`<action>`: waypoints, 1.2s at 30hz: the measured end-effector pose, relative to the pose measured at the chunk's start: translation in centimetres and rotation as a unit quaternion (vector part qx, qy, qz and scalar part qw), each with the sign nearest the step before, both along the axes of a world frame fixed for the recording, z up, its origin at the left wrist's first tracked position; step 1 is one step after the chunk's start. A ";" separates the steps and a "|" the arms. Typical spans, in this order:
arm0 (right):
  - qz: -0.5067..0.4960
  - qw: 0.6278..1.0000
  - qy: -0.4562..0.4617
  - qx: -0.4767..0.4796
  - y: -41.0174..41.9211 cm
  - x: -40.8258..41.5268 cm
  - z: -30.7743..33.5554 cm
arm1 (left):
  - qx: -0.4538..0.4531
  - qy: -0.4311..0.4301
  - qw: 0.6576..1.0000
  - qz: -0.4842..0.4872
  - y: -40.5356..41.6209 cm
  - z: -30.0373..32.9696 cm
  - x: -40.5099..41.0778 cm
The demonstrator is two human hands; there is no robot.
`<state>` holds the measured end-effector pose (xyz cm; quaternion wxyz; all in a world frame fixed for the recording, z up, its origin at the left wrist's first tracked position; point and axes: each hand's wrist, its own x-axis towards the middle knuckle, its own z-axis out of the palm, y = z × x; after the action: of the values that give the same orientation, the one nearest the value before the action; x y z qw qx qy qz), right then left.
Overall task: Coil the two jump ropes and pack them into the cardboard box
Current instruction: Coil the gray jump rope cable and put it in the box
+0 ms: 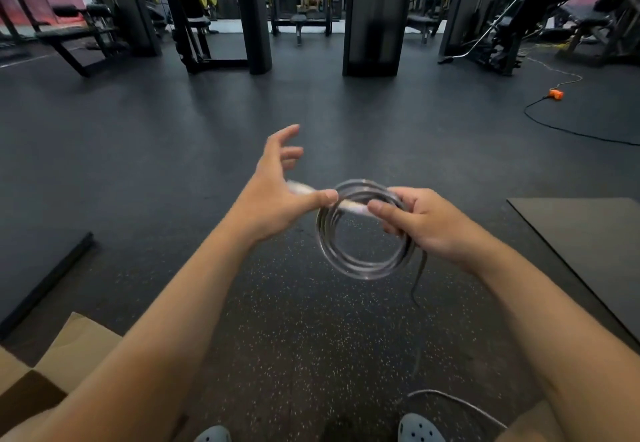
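A grey jump rope (360,263) is wound into a round coil held in the air above the gym floor. My right hand (424,222) grips the coil's right side, and a loose tail hangs down from it. A pale handle (351,207) lies across the top of the coil. My left hand (273,196) touches that handle with its thumb while its fingers are spread apart. The open cardboard box (74,344) sits at the lower left, partly hidden by my left arm. A second stretch of grey rope (460,405) lies on the floor by my right foot.
Dark mats lie on the floor at the left (45,268) and right (588,234). Gym machines and benches (502,19) line the back. A black cable with an orange plug (556,94) runs at the far right. My grey shoes (419,429) show at the bottom edge.
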<state>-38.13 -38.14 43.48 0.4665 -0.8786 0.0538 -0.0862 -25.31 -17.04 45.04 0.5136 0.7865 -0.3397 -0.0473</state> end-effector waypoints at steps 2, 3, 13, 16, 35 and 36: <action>0.059 0.997 0.034 -0.026 0.5 -0.1 -0.1 | 0.118 -0.074 0.986 -0.095 0.4 1.4 -0.4; 0.081 0.995 0.046 -0.021 1.0 0.0 -0.2 | 0.177 -0.070 0.972 -0.141 0.1 1.6 -0.8; 0.043 0.998 -0.040 0.034 2.2 0.2 -0.1 | 0.136 0.184 0.946 -0.228 -2.4 -1.7 -4.1; 0.004 0.996 -0.089 0.029 2.1 0.1 -0.1 | 0.126 0.133 0.960 -0.212 -2.3 -1.0 -4.0; -0.071 0.965 -0.009 0.252 2.7 1.3 -2.0 | -0.473 0.395 0.788 0.007 -4.5 -0.9 -3.5; -0.051 0.960 -0.002 0.275 4.3 1.3 -2.2 | -0.495 0.402 0.769 0.029 -5.0 -1.0 -3.9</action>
<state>-36.79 -33.85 41.33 0.6850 -0.7126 0.1193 -0.0935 -29.24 -22.08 44.01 0.9228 0.3416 -0.0551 -0.1692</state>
